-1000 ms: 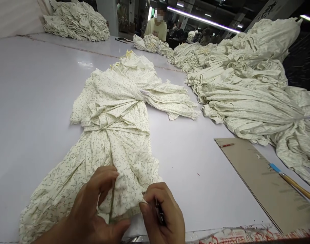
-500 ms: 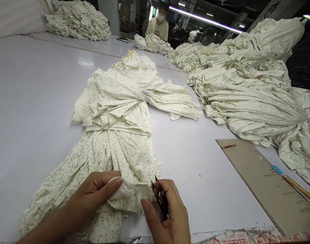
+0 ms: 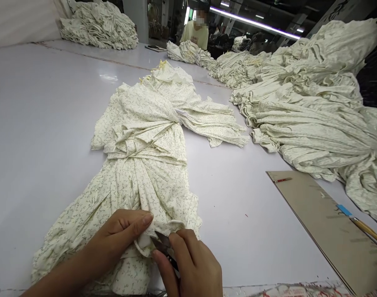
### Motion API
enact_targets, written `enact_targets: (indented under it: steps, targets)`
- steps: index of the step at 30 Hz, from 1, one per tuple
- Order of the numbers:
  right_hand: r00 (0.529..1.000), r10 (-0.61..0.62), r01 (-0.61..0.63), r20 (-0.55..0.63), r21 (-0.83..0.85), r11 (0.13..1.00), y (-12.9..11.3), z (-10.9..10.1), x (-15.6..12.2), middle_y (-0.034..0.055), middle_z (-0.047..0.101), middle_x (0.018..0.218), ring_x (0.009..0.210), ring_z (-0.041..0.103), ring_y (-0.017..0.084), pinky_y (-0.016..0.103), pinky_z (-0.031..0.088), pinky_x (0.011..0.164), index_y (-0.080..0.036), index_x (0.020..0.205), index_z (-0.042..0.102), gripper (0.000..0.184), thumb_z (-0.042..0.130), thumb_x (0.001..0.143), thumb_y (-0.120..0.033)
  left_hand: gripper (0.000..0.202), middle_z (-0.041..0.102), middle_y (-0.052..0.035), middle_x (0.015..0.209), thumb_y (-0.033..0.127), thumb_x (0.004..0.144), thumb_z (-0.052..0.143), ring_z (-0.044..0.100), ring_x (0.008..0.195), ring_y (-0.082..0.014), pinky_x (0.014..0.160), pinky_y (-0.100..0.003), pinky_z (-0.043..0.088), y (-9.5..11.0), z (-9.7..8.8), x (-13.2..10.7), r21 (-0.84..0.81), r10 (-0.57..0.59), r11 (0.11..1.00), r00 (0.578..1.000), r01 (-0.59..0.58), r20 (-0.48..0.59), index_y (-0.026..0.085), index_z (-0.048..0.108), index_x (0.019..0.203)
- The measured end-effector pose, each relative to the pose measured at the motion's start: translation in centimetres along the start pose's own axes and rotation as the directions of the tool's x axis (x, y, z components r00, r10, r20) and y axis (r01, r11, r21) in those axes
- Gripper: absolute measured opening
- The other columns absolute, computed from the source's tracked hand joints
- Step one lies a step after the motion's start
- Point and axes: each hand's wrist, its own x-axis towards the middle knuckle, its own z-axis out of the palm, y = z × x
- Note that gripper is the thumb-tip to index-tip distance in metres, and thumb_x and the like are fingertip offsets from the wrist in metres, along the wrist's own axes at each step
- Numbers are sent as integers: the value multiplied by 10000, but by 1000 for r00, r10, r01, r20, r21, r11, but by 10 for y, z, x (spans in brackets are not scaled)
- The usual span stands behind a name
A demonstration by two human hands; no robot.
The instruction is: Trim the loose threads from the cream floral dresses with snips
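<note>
A cream garment (image 3: 151, 173) with a small green sprig print lies gathered across the table in front of me. My left hand (image 3: 123, 231) pinches a fold of it between thumb and fingers near the lower end. In my right hand (image 3: 191, 264) is a pair of black thread snips (image 3: 164, 248), blades apart and pointing left at the edge of the held cloth. The blade tips are close to my left fingertips; whether they touch the cloth I cannot tell.
Bundles of the same cloth (image 3: 300, 115) fill the right side, and a heap (image 3: 98, 27) stands at the back left. Brown cardboard (image 3: 315, 222) at the right carries a small red-handled item and a wooden-handled tool (image 3: 368, 232). A person (image 3: 195, 33) is across the table (image 3: 52, 123).
My right hand has moved left, bringing the snips from beside the cloth to the fold near my left fingers. My left hand keeps its pinch. The view has shifted slightly.
</note>
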Motion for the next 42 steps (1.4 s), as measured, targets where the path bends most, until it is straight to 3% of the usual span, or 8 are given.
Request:
enact_targets:
  steps: [13, 19, 27, 32, 35, 37, 40, 42]
  targets:
    - [984, 172, -179, 48, 254, 950, -1, 3, -5, 3, 597, 752, 585, 581, 165, 243, 416, 495, -246, 889, 564, 213, 459, 977, -409, 504, 451, 18, 632, 462, 969, 403, 427, 593, -127, 626, -262, 376, -6, -1, -1, 60, 74, 995, 997, -76, 38, 163, 494, 575]
    - [990, 139, -136, -35, 62, 989, -5, 6, -3, 12, 620, 761, 550, 565, 180, 273, 409, 505, -242, 942, 565, 227, 450, 981, -434, 503, 499, -6, 659, 455, 978, 386, 475, 636, -154, 656, -289, 379, -6, -2, -1, 117, 68, 990, 996, -76, 65, 148, 593, 638]
    - [994, 102, -95, -45, 142, 985, -3, 10, -4, 17, 621, 767, 561, 527, 166, 265, 378, 532, -236, 922, 578, 120, 494, 968, -309, 488, 407, 21, 641, 476, 969, 370, 382, 598, -133, 629, -265, 368, -3, -3, 0, 105, 31, 994, 997, -39, 70, 184, 392, 578]
    - [958, 282, -272, 54, 489, 829, 4, 0, 3, -13, 517, 704, 592, 500, 139, 229, 359, 520, -226, 773, 529, 219, 488, 949, -350, 347, 505, 2, 705, 332, 948, 445, 492, 662, -149, 641, -250, 399, 3, 3, -6, 247, 149, 960, 988, -133, -48, 193, 583, 661]
    - [880, 461, -424, 109, 617, 663, 19, -11, 12, -29, 468, 671, 583, 460, 127, 216, 369, 517, -221, 738, 511, 314, 449, 959, -435, 237, 590, -9, 971, 153, 861, 474, 568, 838, -172, 734, -260, 414, 4, 2, -16, 444, 462, 828, 865, -342, -197, 253, 648, 736]
    - [812, 563, -519, 155, 633, 575, 33, -15, 19, -12, 538, 738, 651, 508, 138, 219, 415, 566, -217, 821, 577, 302, 477, 945, -473, 265, 613, 8, 890, 119, 843, 419, 572, 755, -156, 733, -268, 417, 5, -2, -22, 436, 521, 786, 849, -437, -88, 234, 549, 643]
    - [766, 596, -595, 240, 614, 518, 53, -11, 30, 47, 639, 928, 835, 586, 190, 279, 481, 724, -193, 1020, 640, 323, 574, 890, -481, 275, 520, 26, 623, 188, 898, 354, 494, 575, -135, 620, -241, 408, 8, -6, -23, 459, 295, 824, 943, -331, 151, 215, 441, 638]
    - [776, 561, -600, 288, 611, 516, 59, -6, 37, 46, 636, 879, 802, 584, 192, 294, 484, 717, -173, 986, 650, 318, 599, 873, -466, 241, 555, 18, 676, 276, 922, 394, 529, 632, -146, 628, -223, 418, 10, -5, -20, 609, 119, 770, 981, -190, 155, 223, 521, 724]
